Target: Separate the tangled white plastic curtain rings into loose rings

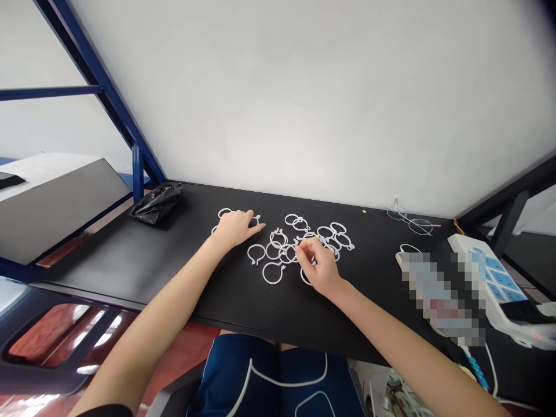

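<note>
Several white plastic rings point(274, 272) lie scattered on a black tabletop point(182, 260). My left hand point(237, 227) rests palm down on a few rings at the left of the spread, fingers stretched flat toward the right. My right hand point(319, 263) sits over the middle of the pile, thumb and forefinger pinched on one white ring point(299, 246). More rings point(336, 231) lie beyond my right hand toward the wall.
A crumpled black plastic bag point(156, 204) lies at the table's back left. A pair of glasses point(410, 220) rests near the wall at right. A white power strip point(499, 284) sits at the right edge. Blue metal frame bars point(136, 168) rise at left.
</note>
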`<act>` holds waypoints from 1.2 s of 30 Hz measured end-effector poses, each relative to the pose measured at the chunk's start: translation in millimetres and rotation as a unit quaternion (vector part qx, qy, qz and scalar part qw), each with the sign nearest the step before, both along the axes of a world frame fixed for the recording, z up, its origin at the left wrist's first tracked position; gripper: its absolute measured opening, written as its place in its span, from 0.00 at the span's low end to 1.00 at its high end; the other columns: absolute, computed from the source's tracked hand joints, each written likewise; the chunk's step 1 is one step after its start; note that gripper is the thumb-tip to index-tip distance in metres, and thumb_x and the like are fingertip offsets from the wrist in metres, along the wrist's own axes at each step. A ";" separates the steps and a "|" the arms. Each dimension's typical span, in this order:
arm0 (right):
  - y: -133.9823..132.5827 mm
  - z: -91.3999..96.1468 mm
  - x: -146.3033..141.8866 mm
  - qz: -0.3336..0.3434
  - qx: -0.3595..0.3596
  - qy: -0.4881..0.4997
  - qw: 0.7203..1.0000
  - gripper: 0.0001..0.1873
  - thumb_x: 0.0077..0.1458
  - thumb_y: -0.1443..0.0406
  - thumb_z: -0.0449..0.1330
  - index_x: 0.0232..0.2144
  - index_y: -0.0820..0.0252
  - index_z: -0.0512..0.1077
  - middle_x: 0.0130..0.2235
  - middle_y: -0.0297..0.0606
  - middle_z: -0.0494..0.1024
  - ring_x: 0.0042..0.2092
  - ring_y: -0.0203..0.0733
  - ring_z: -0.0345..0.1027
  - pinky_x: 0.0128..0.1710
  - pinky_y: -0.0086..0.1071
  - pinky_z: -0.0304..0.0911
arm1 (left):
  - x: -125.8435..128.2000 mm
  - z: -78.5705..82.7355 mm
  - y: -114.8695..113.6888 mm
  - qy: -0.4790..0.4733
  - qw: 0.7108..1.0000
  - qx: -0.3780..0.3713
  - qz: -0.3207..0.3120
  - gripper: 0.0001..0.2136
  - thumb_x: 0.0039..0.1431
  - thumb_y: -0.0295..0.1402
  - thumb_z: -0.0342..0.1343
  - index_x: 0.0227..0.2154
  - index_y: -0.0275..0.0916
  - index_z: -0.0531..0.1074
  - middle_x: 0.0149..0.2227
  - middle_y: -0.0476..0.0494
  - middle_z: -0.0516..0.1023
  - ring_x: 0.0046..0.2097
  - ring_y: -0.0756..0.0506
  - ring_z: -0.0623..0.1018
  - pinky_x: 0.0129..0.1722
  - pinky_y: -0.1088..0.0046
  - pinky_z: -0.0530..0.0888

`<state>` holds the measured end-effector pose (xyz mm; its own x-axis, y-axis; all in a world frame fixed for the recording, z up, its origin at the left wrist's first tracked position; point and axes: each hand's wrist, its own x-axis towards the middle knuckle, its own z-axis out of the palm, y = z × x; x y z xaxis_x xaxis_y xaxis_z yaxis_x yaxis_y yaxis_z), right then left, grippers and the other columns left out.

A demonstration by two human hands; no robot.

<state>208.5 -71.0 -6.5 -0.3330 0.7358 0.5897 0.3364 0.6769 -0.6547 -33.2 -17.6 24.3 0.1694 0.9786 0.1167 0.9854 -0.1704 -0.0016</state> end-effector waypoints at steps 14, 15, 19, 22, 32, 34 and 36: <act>0.2 -1.4 -2.6 0.008 -0.029 -0.020 0.999 0.06 0.60 0.65 0.53 0.30 0.56 0.61 0.23 0.28 0.66 0.21 0.31 0.59 0.23 0.27 0.58 | -4.5 -7.1 1.8 0.024 0.998 -0.016 0.060 0.31 0.57 0.60 0.45 0.45 0.34 0.67 0.34 0.36 0.79 0.39 0.35 0.79 0.34 0.68 0.69; 0.1 -1.5 -2.7 0.009 -0.031 -0.019 0.999 0.06 0.60 0.65 0.53 0.30 0.56 0.61 0.23 0.28 0.66 0.21 0.31 0.59 0.23 0.27 0.58 | -4.7 -7.7 2.2 0.020 0.998 -0.014 0.061 0.31 0.56 0.61 0.45 0.45 0.34 0.67 0.34 0.36 0.79 0.39 0.35 0.79 0.34 0.68 0.69; 0.3 -1.8 -2.5 0.011 -0.034 -0.016 0.999 0.04 0.60 0.65 0.53 0.32 0.56 0.63 0.25 0.29 0.69 0.22 0.31 0.60 0.23 0.28 0.59 | -2.5 -8.5 2.4 0.000 0.999 0.004 0.044 0.26 0.60 0.57 0.44 0.43 0.36 0.68 0.31 0.39 0.79 0.37 0.37 0.79 0.34 0.69 0.68; 0.7 -2.1 -2.3 0.011 -0.035 -0.019 0.999 0.01 0.60 0.66 0.53 0.34 0.56 0.64 0.25 0.30 0.70 0.22 0.32 0.61 0.24 0.28 0.60 | 2.1 -8.3 1.4 -0.010 0.999 0.042 0.022 0.19 0.64 0.48 0.44 0.41 0.37 0.68 0.32 0.41 0.78 0.36 0.39 0.79 0.32 0.70 0.66; 3.4 -2.7 -1.9 0.008 -0.027 -0.028 0.999 0.02 0.60 0.67 0.53 0.34 0.56 0.65 0.25 0.30 0.70 0.22 0.31 0.61 0.24 0.27 0.60 | 15.4 5.5 -14.7 -0.171 0.961 0.004 -0.219 0.08 0.48 0.26 0.49 0.33 0.39 0.67 0.34 0.48 0.72 0.31 0.49 0.71 0.30 0.74 0.66; 3.2 -2.9 -1.8 0.008 -0.024 -0.031 0.999 0.03 0.59 0.67 0.53 0.34 0.57 0.66 0.25 0.29 0.69 0.22 0.31 0.61 0.24 0.27 0.60 | 18.5 4.7 -17.9 -0.168 0.956 -0.029 -0.238 0.10 0.44 0.25 0.49 0.32 0.39 0.65 0.36 0.46 0.70 0.32 0.48 0.70 0.29 0.73 0.66; 3.1 -3.2 -1.9 0.007 -0.021 -0.033 0.999 0.03 0.59 0.67 0.53 0.34 0.57 0.66 0.25 0.30 0.70 0.22 0.31 0.62 0.24 0.27 0.60 | 20.4 0.8 -18.5 -0.163 0.954 -0.057 -0.245 0.12 0.41 0.24 0.49 0.32 0.40 0.63 0.37 0.46 0.69 0.33 0.47 0.69 0.28 0.73 0.66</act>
